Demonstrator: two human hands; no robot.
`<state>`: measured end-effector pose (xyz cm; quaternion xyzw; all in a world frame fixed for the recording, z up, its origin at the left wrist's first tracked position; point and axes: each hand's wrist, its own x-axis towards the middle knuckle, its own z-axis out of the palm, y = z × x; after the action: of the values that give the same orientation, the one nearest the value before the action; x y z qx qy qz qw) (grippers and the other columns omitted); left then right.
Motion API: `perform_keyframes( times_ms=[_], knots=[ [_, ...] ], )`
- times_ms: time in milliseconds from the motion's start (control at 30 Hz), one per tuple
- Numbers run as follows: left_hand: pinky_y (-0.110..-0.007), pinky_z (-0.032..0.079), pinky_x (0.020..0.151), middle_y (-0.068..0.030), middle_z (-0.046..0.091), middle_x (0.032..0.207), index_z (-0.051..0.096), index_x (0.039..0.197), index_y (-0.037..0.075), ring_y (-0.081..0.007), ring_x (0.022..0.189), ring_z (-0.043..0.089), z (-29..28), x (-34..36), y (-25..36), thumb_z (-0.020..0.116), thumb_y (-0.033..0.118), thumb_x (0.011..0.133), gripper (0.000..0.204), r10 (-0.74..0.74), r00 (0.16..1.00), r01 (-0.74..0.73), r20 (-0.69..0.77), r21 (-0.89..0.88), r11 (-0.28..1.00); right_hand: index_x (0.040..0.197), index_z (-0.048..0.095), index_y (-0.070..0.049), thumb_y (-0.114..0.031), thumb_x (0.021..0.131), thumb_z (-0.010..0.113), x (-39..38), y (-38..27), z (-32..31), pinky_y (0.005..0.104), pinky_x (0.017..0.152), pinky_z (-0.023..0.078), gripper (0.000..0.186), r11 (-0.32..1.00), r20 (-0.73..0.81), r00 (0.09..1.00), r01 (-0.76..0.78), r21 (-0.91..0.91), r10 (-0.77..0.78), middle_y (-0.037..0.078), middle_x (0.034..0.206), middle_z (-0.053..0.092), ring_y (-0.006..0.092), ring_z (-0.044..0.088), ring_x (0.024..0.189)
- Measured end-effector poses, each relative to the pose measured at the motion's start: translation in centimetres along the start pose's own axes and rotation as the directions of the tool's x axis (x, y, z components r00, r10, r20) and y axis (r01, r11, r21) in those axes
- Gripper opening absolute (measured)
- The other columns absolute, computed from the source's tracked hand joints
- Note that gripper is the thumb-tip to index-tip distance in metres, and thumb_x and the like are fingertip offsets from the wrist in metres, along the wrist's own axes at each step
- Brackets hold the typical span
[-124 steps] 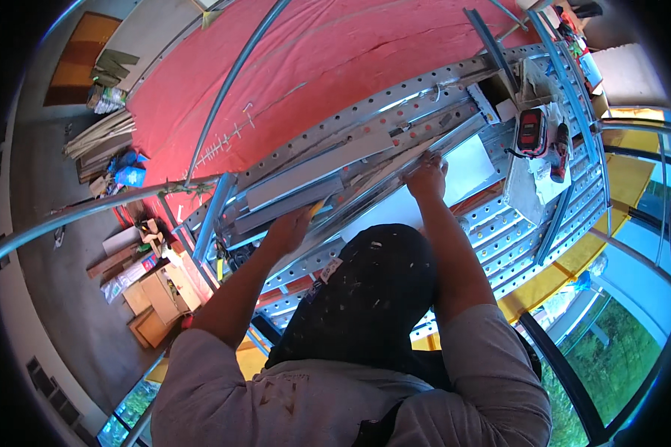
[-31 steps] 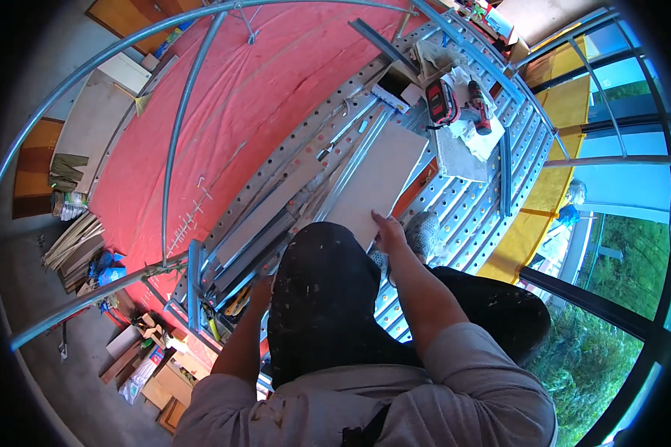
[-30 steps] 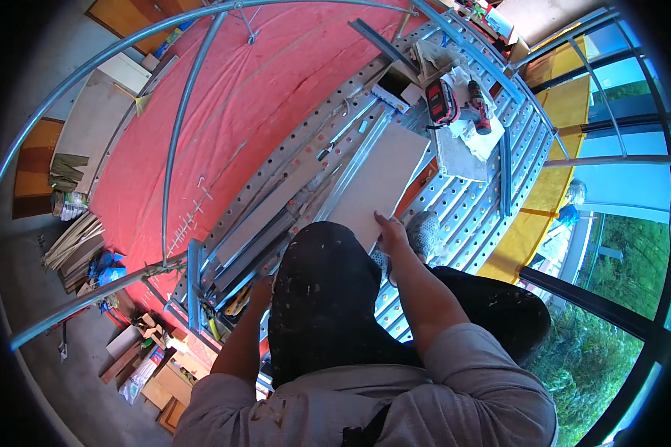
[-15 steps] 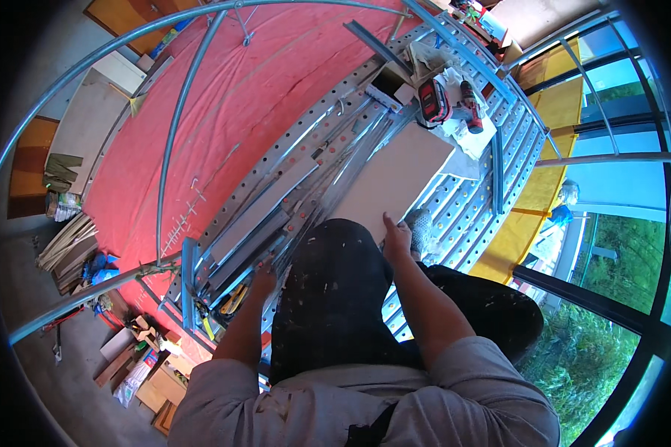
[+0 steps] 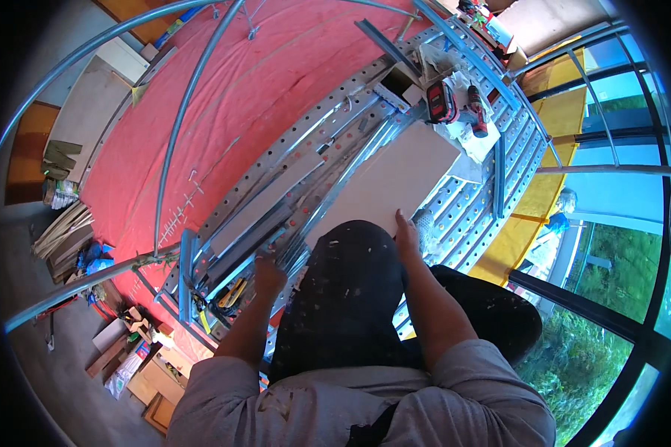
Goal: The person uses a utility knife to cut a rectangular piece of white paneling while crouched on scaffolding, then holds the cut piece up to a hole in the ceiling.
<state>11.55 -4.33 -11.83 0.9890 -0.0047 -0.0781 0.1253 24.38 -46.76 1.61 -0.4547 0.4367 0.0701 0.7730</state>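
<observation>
A flat, pale grey-brown board [image 5: 395, 171] lies slanting across the metal-plank platform [image 5: 441, 240], its near end hidden behind my raised knee. At the board's right edge, my right hand [image 5: 405, 237] grips it with the thumb on top; its other fingers are mostly hidden. My left hand [image 5: 269, 274] is closed, left of the knee, beside long thin metal strips [image 5: 294, 249]. What it holds, if anything, I cannot make out. A yellow utility knife [image 5: 235, 292] rests among tools just left of this hand. My dark, paint-spotted trousers [image 5: 343, 298] cover the space between both arms.
Farther along the platform are a red-and-black case-like object [image 5: 441, 102] and a cordless drill [image 5: 477, 112]. Metal channels [image 5: 268, 205] lie along the left side. Scaffold tubes [image 5: 179, 119] rise before a red sheet [image 5: 224, 97]. Window frames and yellow fabric [image 5: 533, 205] border the right.
The board shows wider, its left edge now farther left over the strips. My left hand has shifted slightly forward; my right hand stays at the board's edge. The whole view has shifted a little.
</observation>
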Motion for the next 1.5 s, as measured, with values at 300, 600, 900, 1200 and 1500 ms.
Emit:
perform_keyframes(
  times_ms=[300, 600, 900, 1200, 1500],
  knots=[
    [-0.052, 0.052, 0.087, -0.0233, 0.061, 0.117, 0.054, 0.136, 0.005, -0.0399, 0.108, 0.062, -5.5, 2.5, 11.7, 0.063, 0.009, 0.073, 0.063, -0.052, 0.974, 0.065, 0.22, -0.05, 0.997, 0.124, 0.061, 0.005, -0.057, 0.101, 0.048, 5.2, 3.3, -7.7, 0.0399, 0.09, 0.049, 0.067, 0.796, 0.001, 1.0, -0.011, -0.605, 0.015, 0.019, 0.103, 0.068, 0.0264, 0.067, 0.098],
    [-0.057, 0.053, 0.08, -0.0189, 0.062, 0.106, 0.058, 0.125, 0.008, -0.0419, 0.092, 0.065, -3.3, 3.9, 10.1, 0.061, 0.015, 0.084, 0.042, -0.046, 0.962, 0.068, 0.271, -0.071, 0.995, 0.124, 0.062, 0.001, -0.059, 0.098, 0.051, 8.7, 6.8, -4.9, 0.041, 0.092, 0.049, 0.067, 0.831, 0.275, 0.961, 0.17, -0.53, -0.021, 0.026, 0.111, 0.067, 0.0374, 0.064, 0.105],
    [-0.053, 0.05, 0.093, -0.0243, 0.065, 0.115, 0.058, 0.13, 0.005, -0.0409, 0.108, 0.063, -3.6, 7.0, 13.2, 0.065, 0.031, 0.088, 0.05, -0.153, 0.943, 0.21, 0.294, -0.173, 0.962, 0.151, 0.03, 0.003, -0.041, 0.086, 0.076, 7.9, 2.9, 0.0, 0.0474, 0.098, 0.049, 0.091, 0.449, -0.221, 0.968, -0.251, -0.857, 0.119, 0.031, 0.132, 0.055, 0.0418, 0.058, 0.121],
    [-0.052, 0.05, 0.094, -0.0271, 0.068, 0.108, 0.064, 0.123, 0.001, -0.0422, 0.104, 0.065, -6.9, 8.3, 14.5, 0.058, 0.031, 0.094, 0.042, -0.166, 0.927, 0.271, 0.336, -0.293, 0.917, 0.16, 0.023, -0.034, -0.046, 0.077, 0.08, 1.4, 1.3, 6.5, 0.07, 0.113, 0.025, 0.101, -0.448, 0.406, 0.911, 0.331, -0.83, -0.078, 0.022, 0.166, 0.009, 0.0522, 0.016, 0.149],
    [-0.055, 0.052, 0.084, -0.0259, 0.07, 0.096, 0.071, 0.106, 0.001, -0.0447, 0.093, 0.067, -8.8, 15.8, 18.1, 0.053, 0.035, 0.098, 0.04, -0.117, 0.988, 0.147, 0.104, -0.352, 0.925, 0.159, 0.021, -0.04, -0.043, 0.091, 0.065, 2.3, 2.8, 7.3, 0.0772, 0.108, 0.026, 0.081, -0.469, 0.447, 0.894, 0.405, -0.785, 0.023, 0.019, 0.168, 0.0, 0.053, 0.008, 0.151]
  ],
)
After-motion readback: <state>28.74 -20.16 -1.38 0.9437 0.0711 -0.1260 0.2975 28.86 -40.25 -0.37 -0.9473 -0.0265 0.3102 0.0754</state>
